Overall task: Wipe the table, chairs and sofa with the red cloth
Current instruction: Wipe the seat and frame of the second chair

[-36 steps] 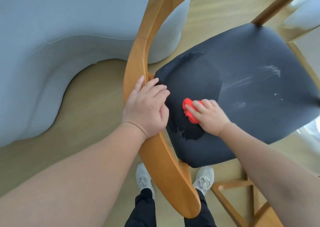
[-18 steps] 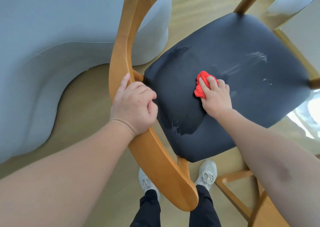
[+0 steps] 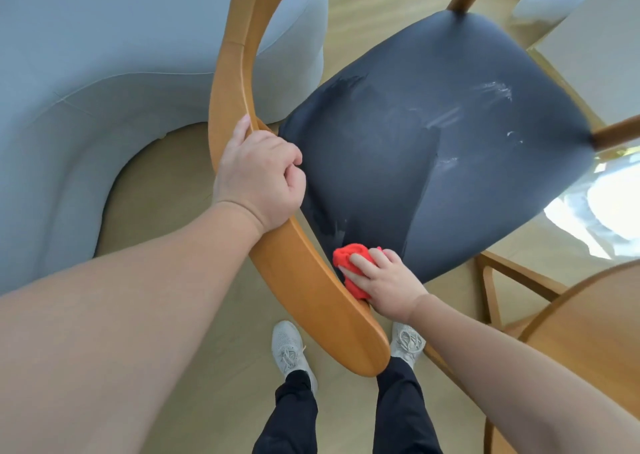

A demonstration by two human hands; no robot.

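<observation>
Nearest the lens, our two bare forearms enter from the lower corners. The left hand (image 3: 258,176) grips the curved wooden backrest (image 3: 304,273) of the chair, with fingers and thumb curled round the rail. Lower along the same rail, the right hand (image 3: 384,283) holds the red cloth (image 3: 348,256). The cloth is bunched into a wad and the fingers are bent over the top of it; we cannot see the thumb. The cloth sits on the near corner of the dark seat (image 3: 450,124), touching the inner side of the backrest.

Beyond the hands, we note pale smears and streaks across the seat. Left of the chair stands the pale blue sofa (image 3: 104,55), close beside the backrest. At lower right is the rim of a round wooden table (image 3: 595,332). Farthest down, on the light floor (image 3: 363,10), two grey shoes (image 3: 289,349) and dark trouser legs flank the free end of the backrest.
</observation>
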